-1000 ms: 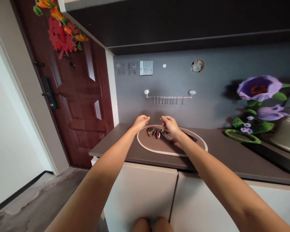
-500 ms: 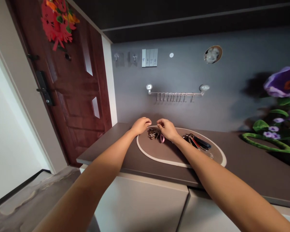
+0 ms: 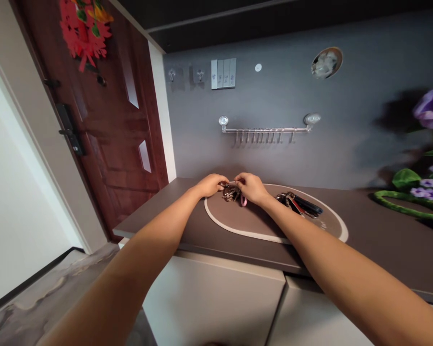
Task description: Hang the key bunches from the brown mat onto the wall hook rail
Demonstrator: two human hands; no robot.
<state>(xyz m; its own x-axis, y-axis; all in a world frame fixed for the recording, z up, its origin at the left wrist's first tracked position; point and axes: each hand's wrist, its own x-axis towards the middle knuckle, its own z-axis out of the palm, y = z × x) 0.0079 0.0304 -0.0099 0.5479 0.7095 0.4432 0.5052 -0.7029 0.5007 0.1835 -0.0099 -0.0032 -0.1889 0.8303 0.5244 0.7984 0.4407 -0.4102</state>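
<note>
A bunch of keys [image 3: 232, 193] with a pink ring [image 3: 243, 201] lies at the left end of a brown oval mat [image 3: 252, 223] with a pale rim. My left hand [image 3: 212, 184] is at the bunch's left side, its fingers closed on part of the keys. From the right, my right hand [image 3: 251, 186] reaches the same bunch, thumb and fingers pinched at its upper edge. Its small grip is hard to make out. On the mat's right half rests a second bunch [image 3: 299, 204] with dark and red pieces, near my right wrist.
A clear rail with hooks [image 3: 266, 130] is fixed to the grey wall above the hands. Artificial purple flowers [image 3: 430, 113] stand on the counter [image 3: 375, 240] at the right. A red-brown door [image 3: 111, 129] is at the left.
My left hand has come to the keys and its fingers have closed on them. My right hand has stayed beside the bunch. The camera view has tilted slightly down.
</note>
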